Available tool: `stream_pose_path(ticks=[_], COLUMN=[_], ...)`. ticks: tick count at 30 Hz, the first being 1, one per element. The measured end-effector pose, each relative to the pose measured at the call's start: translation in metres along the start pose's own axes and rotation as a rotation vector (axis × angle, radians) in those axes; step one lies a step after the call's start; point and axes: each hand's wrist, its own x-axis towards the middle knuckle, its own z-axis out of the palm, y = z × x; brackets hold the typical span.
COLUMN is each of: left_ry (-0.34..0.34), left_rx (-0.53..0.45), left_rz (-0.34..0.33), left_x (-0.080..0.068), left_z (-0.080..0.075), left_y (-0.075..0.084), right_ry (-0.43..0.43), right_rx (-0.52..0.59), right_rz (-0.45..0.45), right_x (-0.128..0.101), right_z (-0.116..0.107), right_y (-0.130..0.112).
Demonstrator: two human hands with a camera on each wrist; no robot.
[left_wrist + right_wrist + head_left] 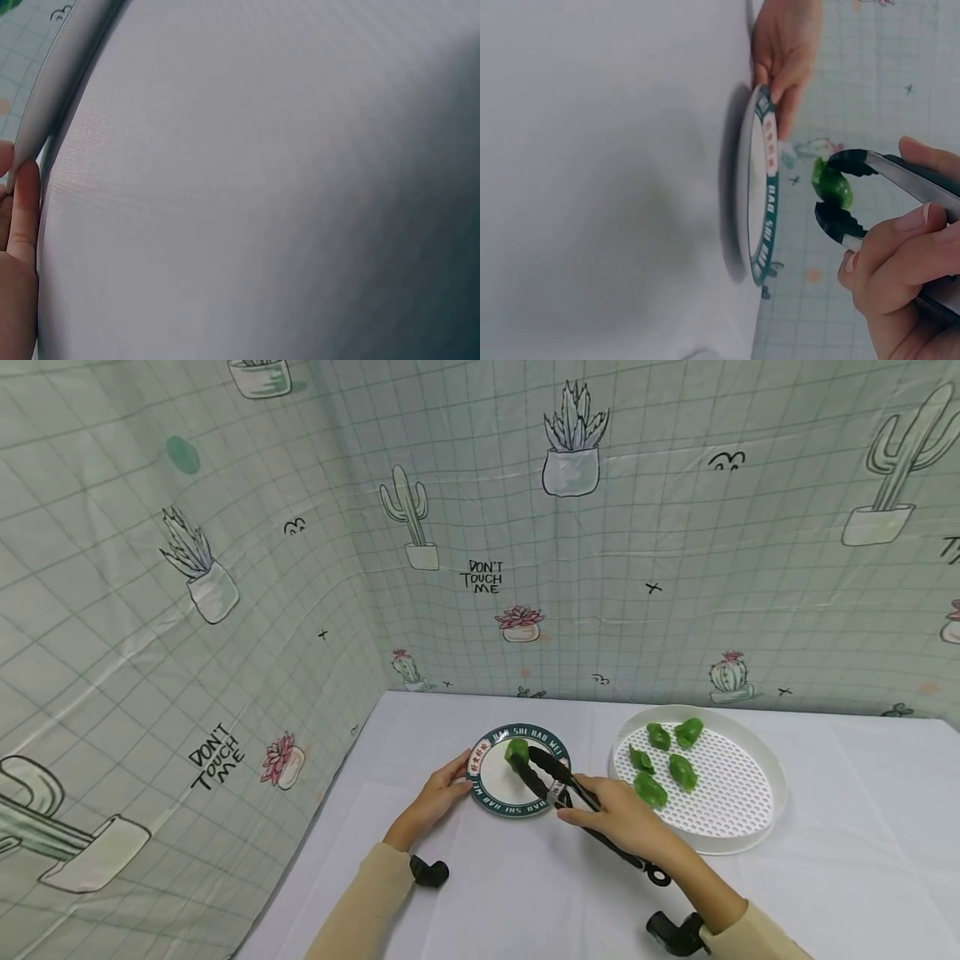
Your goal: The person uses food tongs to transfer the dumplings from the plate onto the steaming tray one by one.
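My left hand [438,792] pinches the left rim of a round white plate [495,783] with a dark green lettered border. In the left wrist view, its thumb and fingers show at the plate's edge, cut off by the frame. My right hand [618,814] grips a pair of black-tipped tongs [550,765]. Between the tong tips is a small green pepper [831,185]. The right wrist view shows this pepper held above the plate, apart from its surface.
Right of the plate stands a round white tray [777,785] with a perforated base. Several green peppers [683,772] lie at its left side. A white cloth [540,893] covers the table, and a cactus-printed sheet [622,543] hangs behind and at the left.
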Motion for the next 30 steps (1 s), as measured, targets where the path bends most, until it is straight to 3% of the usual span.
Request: stream_pose_path(ticks=[11, 24, 30], left_ry=[-0.012, -0.019, -0.012], left_rx=[-0.037, 0.02, 0.032], left_rz=[0.037, 0.037, 0.04], left_x=[-0.001, 0.0, 0.0], left_z=[-0.001, -0.001, 0.0], left_y=[0.001, 0.001, 0.0], right_ry=[0.036, 0.13, 0.156], right_rx=[-0.025, -0.119, -0.176], right_rz=[0.028, 0.091, 0.177], right_x=[-0.036, -0.068, -0.083], right_z=[-0.031, -0.065, -0.083], right_y=[0.009, 0.039, 0.057])
